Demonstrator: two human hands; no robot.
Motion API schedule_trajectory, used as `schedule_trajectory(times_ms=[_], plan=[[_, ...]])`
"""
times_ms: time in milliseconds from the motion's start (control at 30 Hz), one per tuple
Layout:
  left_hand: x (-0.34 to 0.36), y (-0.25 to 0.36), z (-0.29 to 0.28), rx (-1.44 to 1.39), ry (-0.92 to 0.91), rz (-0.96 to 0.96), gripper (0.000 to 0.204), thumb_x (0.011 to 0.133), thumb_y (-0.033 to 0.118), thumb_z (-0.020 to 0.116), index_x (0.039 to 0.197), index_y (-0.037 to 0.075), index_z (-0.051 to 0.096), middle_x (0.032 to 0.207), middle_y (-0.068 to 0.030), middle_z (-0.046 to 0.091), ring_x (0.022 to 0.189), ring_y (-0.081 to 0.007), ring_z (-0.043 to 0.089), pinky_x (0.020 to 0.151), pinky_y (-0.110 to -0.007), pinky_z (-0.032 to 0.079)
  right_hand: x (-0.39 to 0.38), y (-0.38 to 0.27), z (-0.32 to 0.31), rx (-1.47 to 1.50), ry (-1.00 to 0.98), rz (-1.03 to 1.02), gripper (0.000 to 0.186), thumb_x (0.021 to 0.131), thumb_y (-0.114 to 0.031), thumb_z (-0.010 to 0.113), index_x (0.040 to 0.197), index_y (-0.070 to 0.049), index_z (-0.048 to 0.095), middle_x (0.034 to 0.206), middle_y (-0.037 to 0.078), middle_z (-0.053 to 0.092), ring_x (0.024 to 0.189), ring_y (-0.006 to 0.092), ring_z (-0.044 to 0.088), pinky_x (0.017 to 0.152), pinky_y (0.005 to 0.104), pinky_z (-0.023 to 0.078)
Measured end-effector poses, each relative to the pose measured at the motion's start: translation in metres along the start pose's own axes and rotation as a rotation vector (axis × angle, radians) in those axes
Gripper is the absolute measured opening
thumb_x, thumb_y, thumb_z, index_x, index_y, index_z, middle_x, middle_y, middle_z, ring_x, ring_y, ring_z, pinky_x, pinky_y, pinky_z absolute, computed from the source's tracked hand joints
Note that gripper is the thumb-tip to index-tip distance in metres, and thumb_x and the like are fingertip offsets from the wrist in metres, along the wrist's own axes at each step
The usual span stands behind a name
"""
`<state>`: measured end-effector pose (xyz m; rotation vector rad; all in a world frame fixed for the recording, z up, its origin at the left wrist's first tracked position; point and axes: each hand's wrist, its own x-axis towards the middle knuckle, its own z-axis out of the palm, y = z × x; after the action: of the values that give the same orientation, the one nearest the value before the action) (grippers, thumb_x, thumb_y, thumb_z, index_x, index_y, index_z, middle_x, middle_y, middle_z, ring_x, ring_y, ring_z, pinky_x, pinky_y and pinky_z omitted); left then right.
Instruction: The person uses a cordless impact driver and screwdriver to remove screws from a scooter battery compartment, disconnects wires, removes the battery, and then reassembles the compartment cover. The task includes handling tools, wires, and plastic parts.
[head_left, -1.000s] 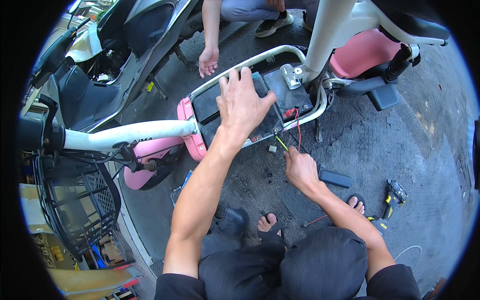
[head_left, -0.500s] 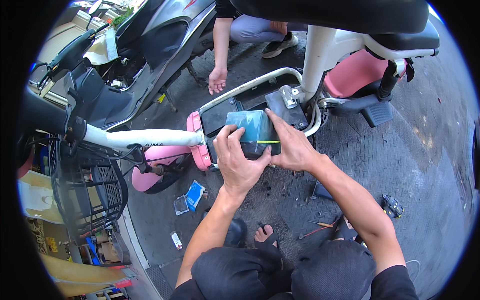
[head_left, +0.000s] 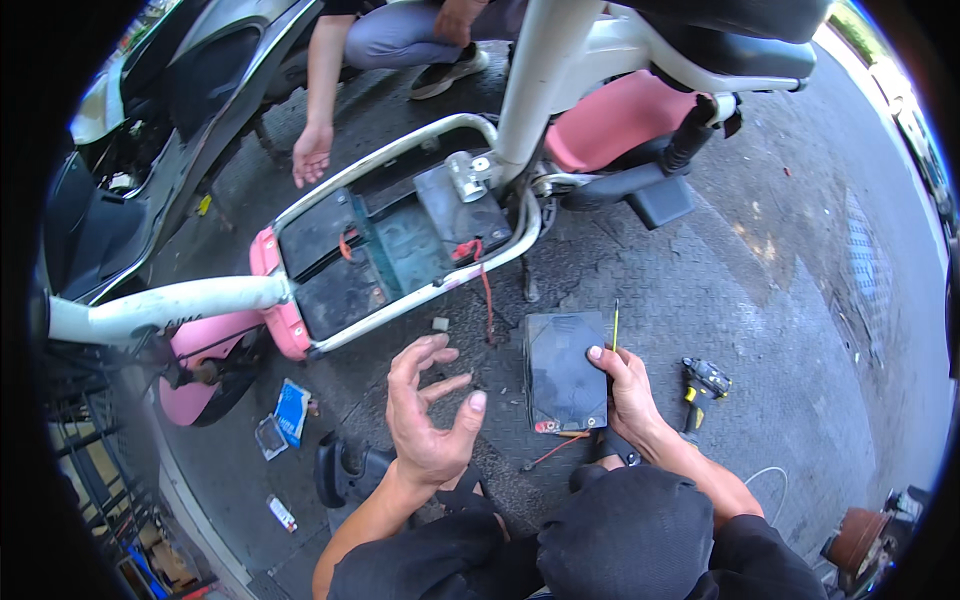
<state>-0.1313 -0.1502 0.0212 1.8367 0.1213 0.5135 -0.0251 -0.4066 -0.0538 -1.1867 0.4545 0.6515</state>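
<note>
Head view: hands [head_left: 435, 440] well apart, right one [head_left: 632, 392] gripping battery [head_left: 565, 365] edge

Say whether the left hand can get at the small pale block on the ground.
Probably yes: the left hand is open and empty, and nothing shows between it and the small pale block.

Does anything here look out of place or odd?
Yes: a red wire hangs over the white frame, its lower end seemingly unattached. A blue packet lies on the ground like litter, left of the left hand.

Dark scooter [head_left: 212, 75], blue packet [head_left: 292, 408]
</note>
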Motion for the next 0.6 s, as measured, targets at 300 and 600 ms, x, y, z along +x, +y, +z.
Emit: schedule_trajectory(times_ms=[300, 600], plan=[[0.011, -0.019, 0.020, 0.064, -0.129, -0.338, 0.039, 0.100, 0.000, 0.075, 0.136, -0.005, 0.064, 0.130, -0.0179, 0.068, 0.121, -0.0242, 0.070, 0.092, -0.036, 0.069, 0.118, -0.057, -0.150, -0.224, 0.306, -0.090, 0.032, 0.098, -0.037, 0.085, 0.095, -0.009, 0.070, 0.070, -0.011, 0.049, 0.052, 0.0030, 0.038, 0.046, 0.0266, 0.024], [0.083, -0.043, -0.047, 0.514, 0.202, -0.029, 0.041, 0.094, 0.000, 0.077, 0.133, -0.005, 0.063, 0.123, -0.0233, 0.069, 0.111, -0.0382, 0.073, 0.096, -0.044, 0.062, 0.118, -0.088, -0.178, -1.062, 0.553, -0.431, 0.034, 0.103, -0.025, 0.073, 0.101, 0.008, 0.082, 0.077, 0.008, 0.074, 0.063, 0.0157, 0.066, 0.064, 0.0349, 0.054]])
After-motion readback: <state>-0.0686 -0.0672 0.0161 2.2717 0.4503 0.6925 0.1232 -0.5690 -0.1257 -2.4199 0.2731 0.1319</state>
